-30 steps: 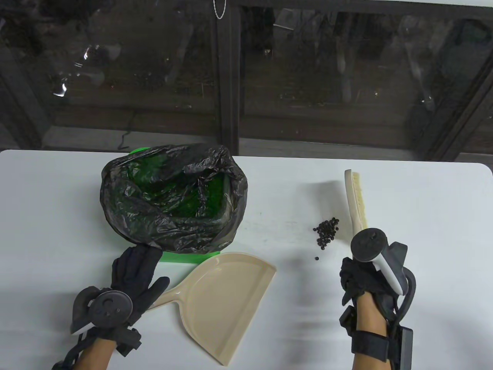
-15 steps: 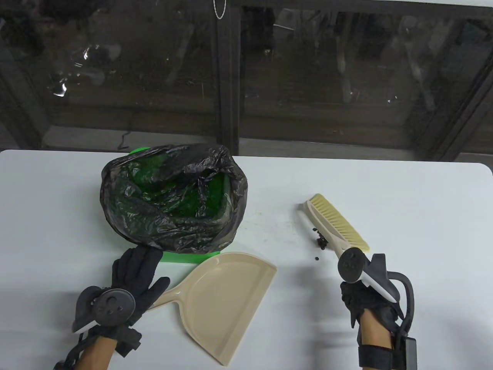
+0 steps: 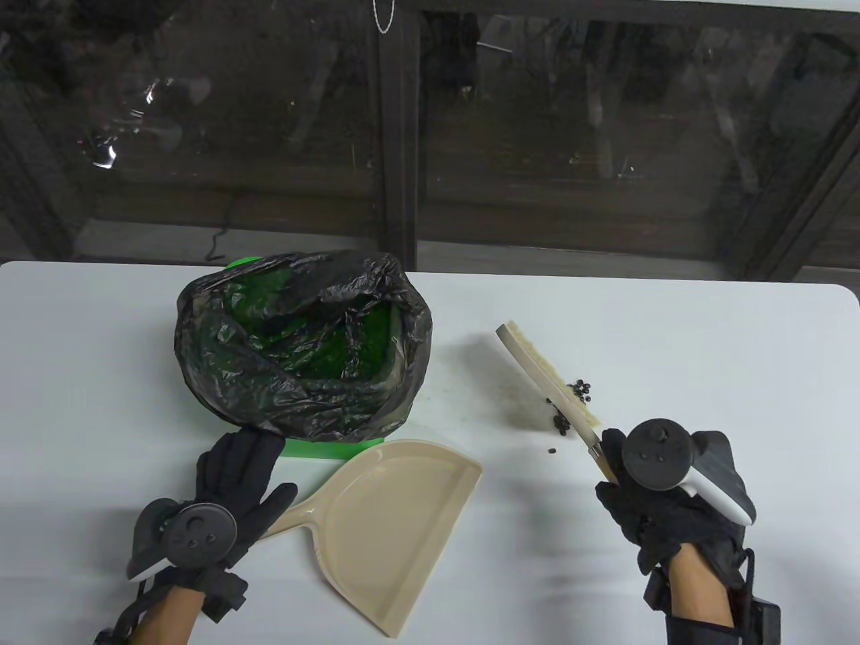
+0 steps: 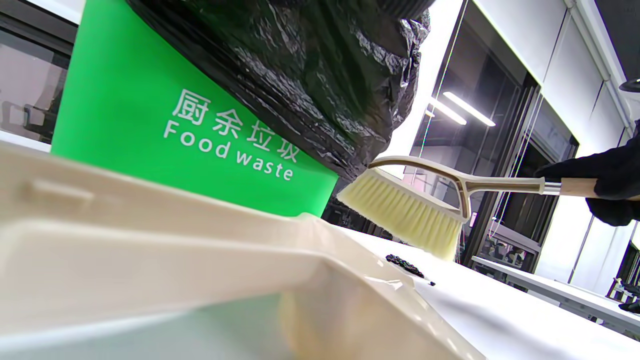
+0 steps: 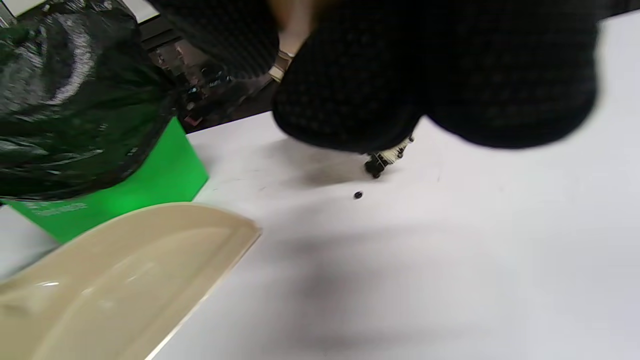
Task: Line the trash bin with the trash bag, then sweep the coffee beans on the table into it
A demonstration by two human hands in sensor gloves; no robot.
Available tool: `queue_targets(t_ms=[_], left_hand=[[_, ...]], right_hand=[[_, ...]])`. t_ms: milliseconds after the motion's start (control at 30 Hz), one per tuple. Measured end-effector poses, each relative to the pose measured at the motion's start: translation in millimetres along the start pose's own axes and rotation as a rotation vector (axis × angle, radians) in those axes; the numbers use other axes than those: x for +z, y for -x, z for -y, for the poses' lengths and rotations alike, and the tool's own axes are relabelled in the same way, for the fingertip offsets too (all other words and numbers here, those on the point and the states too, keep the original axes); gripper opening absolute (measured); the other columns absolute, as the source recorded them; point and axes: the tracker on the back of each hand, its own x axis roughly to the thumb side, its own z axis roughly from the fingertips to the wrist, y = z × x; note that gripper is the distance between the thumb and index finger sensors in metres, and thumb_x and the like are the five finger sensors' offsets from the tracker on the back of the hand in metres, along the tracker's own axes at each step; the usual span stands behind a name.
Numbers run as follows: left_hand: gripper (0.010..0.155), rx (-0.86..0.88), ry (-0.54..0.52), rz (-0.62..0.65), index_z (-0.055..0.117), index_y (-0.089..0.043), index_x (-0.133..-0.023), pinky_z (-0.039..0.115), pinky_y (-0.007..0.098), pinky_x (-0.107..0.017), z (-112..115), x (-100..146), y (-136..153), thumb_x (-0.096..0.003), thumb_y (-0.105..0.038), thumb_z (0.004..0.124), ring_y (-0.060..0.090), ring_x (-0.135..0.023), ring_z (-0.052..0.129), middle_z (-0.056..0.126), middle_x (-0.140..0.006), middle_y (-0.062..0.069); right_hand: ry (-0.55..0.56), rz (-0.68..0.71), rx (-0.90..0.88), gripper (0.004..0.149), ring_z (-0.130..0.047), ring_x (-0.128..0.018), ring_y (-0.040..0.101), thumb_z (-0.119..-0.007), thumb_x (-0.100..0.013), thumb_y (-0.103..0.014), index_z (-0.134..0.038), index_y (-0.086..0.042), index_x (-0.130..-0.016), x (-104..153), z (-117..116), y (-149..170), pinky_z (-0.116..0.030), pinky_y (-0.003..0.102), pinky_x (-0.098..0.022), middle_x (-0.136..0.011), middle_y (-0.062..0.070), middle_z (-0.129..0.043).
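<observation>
At the left of the white table [image 3: 87, 376], the left hand [image 3: 232, 487] lies flat with its fingers straight, fingertips reaching the draped edge of the black trash bag [image 3: 302, 342] and the thumb spread beside the handle of the beige dustpan [image 3: 386, 524]; it grasps nothing. The bag lines the green trash bin [image 4: 150, 125], its rim folded down over the outside, and the bin's front wall reads "Food waste" in the left wrist view. The dustpan rests on the table just in front of the bin, its open mouth turned toward the right side and its handle pointing toward the left hand. Right of the dustpan, near the middle of the table, a small pile of dark coffee beans [image 3: 574, 396] lies on the surface, with one stray bean [image 3: 551, 451] a little nearer the person. The brush [image 3: 547, 379] crosses the pile diagonally, head toward the far left, handle toward the near right; beans show on both sides of its back. In the left wrist view the pale bristles point down and their tips appear just above or at the tabletop beside the beans, though contact cannot be told. The right hand [image 3: 662, 504] is clenched around the brush's wooden handle.
</observation>
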Motion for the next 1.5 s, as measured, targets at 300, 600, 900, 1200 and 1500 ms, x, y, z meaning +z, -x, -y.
queue_targets(t_ms=[300,600,900,1200,1500], left_hand=[[0.070,0.000,0.002,-0.001,0.025,0.003,-0.122,0.020,0.078,-0.064,0.2,-0.2,0.1,-0.0743,-0.043,0.045,0.071,-0.098,0.020,0.018,-0.118,0.041],[0.069,0.000,0.003,-0.002,0.025,0.003,-0.122,0.020,0.079,-0.064,0.4,0.0,0.4,-0.0743,-0.043,0.045,0.071,-0.098,0.020,0.018,-0.118,0.041],[0.069,0.001,-0.002,-0.007,0.026,0.003,-0.122,0.021,0.079,-0.064,-0.5,0.6,1.6,-0.0743,-0.043,0.045,0.071,-0.098,0.020,0.018,-0.118,0.041],[0.069,-0.005,0.008,-0.010,0.026,0.003,-0.122,0.021,0.078,-0.064,0.1,0.5,1.6,-0.0742,-0.043,0.046,0.071,-0.098,0.021,0.019,-0.118,0.041],[0.069,-0.022,0.030,-0.016,0.027,0.004,-0.122,0.021,0.078,-0.064,0.9,0.6,1.7,-0.0744,-0.043,0.046,0.071,-0.098,0.022,0.020,-0.118,0.041]], right_hand=[[-0.074,0.080,-0.089,0.069,-0.101,-0.022,0.010,-0.075,-0.052,-0.033,-0.038,-0.006,-0.104,5.1,1.7,-0.9,-0.091,0.033,-0.014,-0.062,0.012,-0.095],[-0.129,0.064,-0.108,0.068,-0.102,-0.020,0.011,-0.076,-0.051,-0.032,-0.040,-0.005,-0.103,-4.6,-10.0,0.6,-0.092,0.034,-0.012,-0.060,0.013,-0.097],[-0.072,0.063,-0.107,0.068,-0.100,-0.026,0.013,-0.075,-0.053,-0.032,-0.036,-0.010,-0.105,-23.3,-11.9,-0.6,-0.090,0.036,-0.017,-0.064,0.014,-0.093],[0.173,0.080,-0.068,0.069,-0.099,-0.027,0.013,-0.073,-0.053,-0.033,-0.034,-0.010,-0.105,-25.8,-22.2,-4.1,-0.090,0.036,-0.019,-0.065,0.014,-0.092],[0.544,-0.062,-0.034,0.075,-0.098,-0.029,0.011,-0.080,-0.050,-0.028,-0.033,-0.002,-0.103,-38.8,-76.3,6.7,-0.090,0.036,-0.019,-0.065,0.011,-0.089]])
